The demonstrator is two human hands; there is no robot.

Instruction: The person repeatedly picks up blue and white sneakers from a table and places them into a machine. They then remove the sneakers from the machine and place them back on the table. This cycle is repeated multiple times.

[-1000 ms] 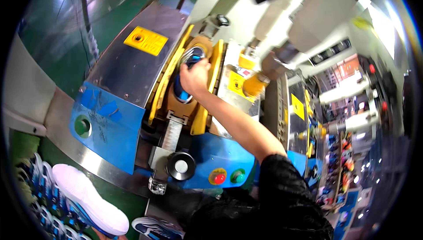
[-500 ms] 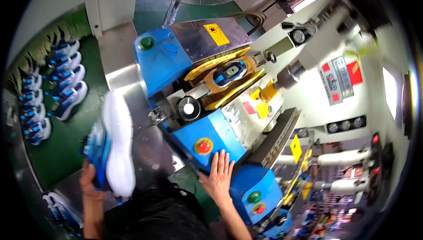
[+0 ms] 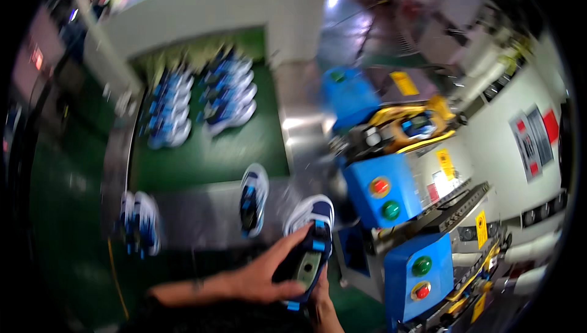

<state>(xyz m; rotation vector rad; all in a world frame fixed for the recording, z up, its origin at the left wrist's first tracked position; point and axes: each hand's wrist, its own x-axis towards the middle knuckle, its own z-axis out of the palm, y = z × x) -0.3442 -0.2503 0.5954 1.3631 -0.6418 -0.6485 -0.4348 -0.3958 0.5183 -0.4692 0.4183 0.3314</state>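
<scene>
A dark blue and white sneaker (image 3: 318,226) with light blue tabs and a greenish last in its opening is upright in front of me. My left hand (image 3: 263,272) grips it from the left, thumb near the last and fingers along the upper. My right hand (image 3: 321,299) is closed around its near right side, its fingers mostly hidden behind the shoe. Just left of it, a similar sneaker (image 3: 254,201) stands on the metal ledge (image 3: 208,210). In the blue pressing machine (image 3: 388,189) to the right, another sneaker (image 3: 419,126) sits between yellow-edged pads.
Two rows of sneakers (image 3: 229,97) stand on a green conveyor belt (image 3: 263,143) at the far left. A pair of sneakers (image 3: 143,223) rests at the ledge's left end. A second blue control box (image 3: 419,278) with green and red buttons is at the near right.
My view has swung left. My right hand has left the machine's button panel and joined my left on a sneaker. The held shoe has turned from sole-showing to upright. One sneaker now stands on the ledge.
</scene>
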